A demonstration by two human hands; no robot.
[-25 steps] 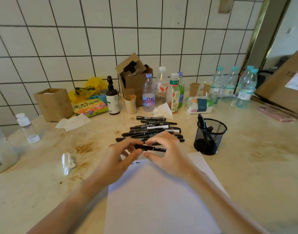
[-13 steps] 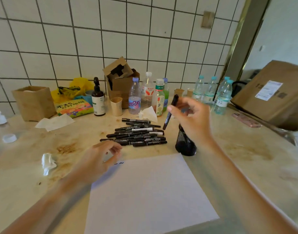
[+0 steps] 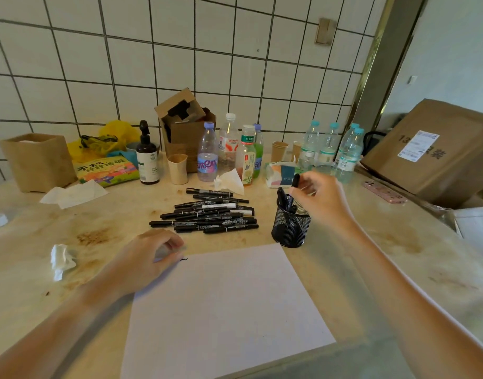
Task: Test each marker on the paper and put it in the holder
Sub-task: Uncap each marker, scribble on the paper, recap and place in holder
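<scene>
the black marker is upright over the mesh holder — right hand pinches it at the top. pile of markers lies at nine o'clock of the holder. left hand, fingers loosely curled, rests on the paper corner.

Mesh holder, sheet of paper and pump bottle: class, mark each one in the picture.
mesh holder [image 3: 289, 231], head view, front of its wall
sheet of paper [image 3: 224, 310], head view, blank middle
pump bottle [image 3: 147, 162], head view, its label
</scene>
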